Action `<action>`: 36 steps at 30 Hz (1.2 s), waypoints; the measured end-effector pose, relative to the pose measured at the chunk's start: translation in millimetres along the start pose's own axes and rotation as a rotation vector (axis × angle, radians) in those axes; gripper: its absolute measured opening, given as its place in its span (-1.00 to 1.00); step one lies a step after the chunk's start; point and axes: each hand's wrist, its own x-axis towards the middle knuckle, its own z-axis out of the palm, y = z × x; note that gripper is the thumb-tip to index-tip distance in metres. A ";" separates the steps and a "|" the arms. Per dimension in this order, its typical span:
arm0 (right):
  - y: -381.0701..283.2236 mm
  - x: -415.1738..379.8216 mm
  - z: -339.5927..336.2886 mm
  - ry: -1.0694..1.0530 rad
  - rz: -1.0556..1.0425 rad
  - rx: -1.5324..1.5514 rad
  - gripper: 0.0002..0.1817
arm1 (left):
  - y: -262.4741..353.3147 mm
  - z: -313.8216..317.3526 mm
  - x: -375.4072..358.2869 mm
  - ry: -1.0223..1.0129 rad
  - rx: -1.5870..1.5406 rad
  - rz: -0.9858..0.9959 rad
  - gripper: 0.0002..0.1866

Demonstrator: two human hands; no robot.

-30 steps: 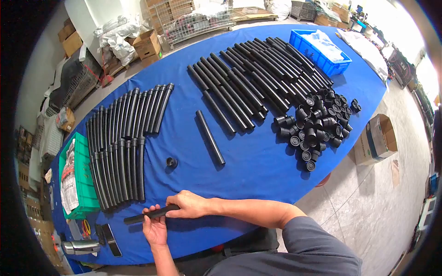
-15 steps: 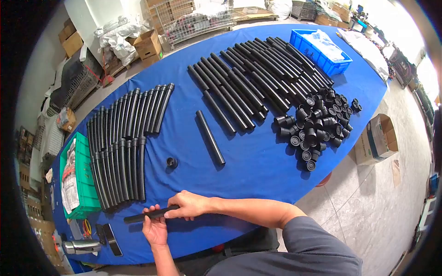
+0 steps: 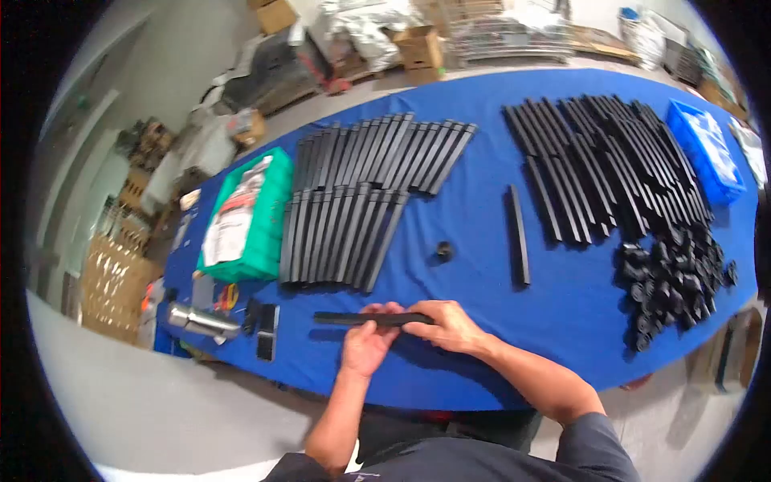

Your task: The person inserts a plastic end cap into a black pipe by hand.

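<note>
Both my hands grip a black tube (image 3: 333, 319) that lies almost level across the view, above the front of the blue-covered table. My left hand (image 3: 371, 344) has its fingers around the middle of the tube from below. At the tube's right end, my right hand (image 3: 451, 326) closes over it and hides that end. Beyond the hands, a single black cap (image 3: 444, 251) sits on the cloth. To its right lies a lone black tube (image 3: 519, 237). Rows of tubes with wider upper ends (image 3: 345, 233) are laid out at the left.
Many plain black tubes (image 3: 594, 169) lie at the right, with a heap of black caps (image 3: 675, 277) in front. A green crate (image 3: 273, 217) and a blue crate (image 3: 719, 181) stand at opposite sides. A phone (image 3: 267, 331) and a metal flask (image 3: 201, 321) are near the left edge.
The view has swung to the left, so the table's contents appear farther right. Both hands still hold the tube, which now looks more level. The loose cap and lone tube stay on the cloth.
</note>
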 end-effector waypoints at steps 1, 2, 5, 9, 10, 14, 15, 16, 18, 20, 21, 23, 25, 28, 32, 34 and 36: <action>-10.5 0.1 -4.2 -0.002 0.089 -0.004 -0.62 | 2.6 -1.1 -4.0 0.046 0.064 -0.091 -0.65; -7.4 2.5 -6.5 -0.007 0.130 0.012 -0.61 | 7.8 0.8 -12.6 0.060 0.195 -0.188 -0.66; -5.5 2.9 -16.9 -0.009 0.129 0.004 -0.61 | 18.8 43.2 -38.7 0.145 0.918 -0.112 -0.71; -1.2 4.6 -19.6 -0.077 0.050 -0.032 -0.60 | 59.0 75.9 -23.1 -0.149 2.115 0.749 -0.57; 4.1 5.8 -18.8 -0.088 0.019 -0.019 -0.61 | 65.6 74.6 -18.4 -0.223 2.158 0.707 -0.56; 3.6 6.1 -21.0 -0.142 0.109 0.132 -0.62 | 73.5 59.5 -16.0 -0.311 2.158 0.335 -0.59; 8.3 8.1 -19.3 -0.149 0.082 0.142 -0.59 | 76.2 60.2 -14.9 -0.330 2.157 0.322 -0.59; 11.6 7.3 -19.6 -0.155 0.059 0.150 -0.55 | 79.7 60.4 -14.3 -0.349 2.152 0.308 -0.59; 4.9 4.4 -19.0 -0.064 0.119 0.220 -0.39 | 89.6 62.4 -7.7 -0.368 2.123 0.315 -0.60; 11.5 5.8 -17.4 0.019 0.129 0.371 -0.11 | 102.7 69.8 6.2 -0.276 2.069 0.299 -0.62; 11.3 7.6 -18.0 0.002 0.167 0.381 -0.12 | 109.7 79.7 20.4 -0.242 2.002 0.349 -0.61; 9.3 12.2 -20.1 -0.037 0.242 0.400 -0.13 | 116.0 83.8 63.2 -0.205 1.978 0.547 -0.60; 15.1 12.0 -17.2 -0.052 0.180 0.307 -0.12 | 111.8 95.5 115.7 -0.101 2.024 0.670 -0.59; 12.6 9.8 -18.6 -0.048 0.191 0.262 -0.21 | 102.1 103.4 208.8 -0.122 2.061 0.800 -0.57; 16.7 10.5 -18.0 -0.062 0.156 0.168 -0.34 | 76.0 112.0 315.8 0.006 2.204 0.648 -0.56; 11.8 10.0 -20.7 -0.074 0.171 0.189 -0.35 | 63.0 104.6 353.7 0.055 2.244 0.630 -0.56; 15.5 10.7 -18.8 -0.068 0.166 0.193 -0.39 | 51.7 105.2 374.9 0.139 2.261 0.595 -0.57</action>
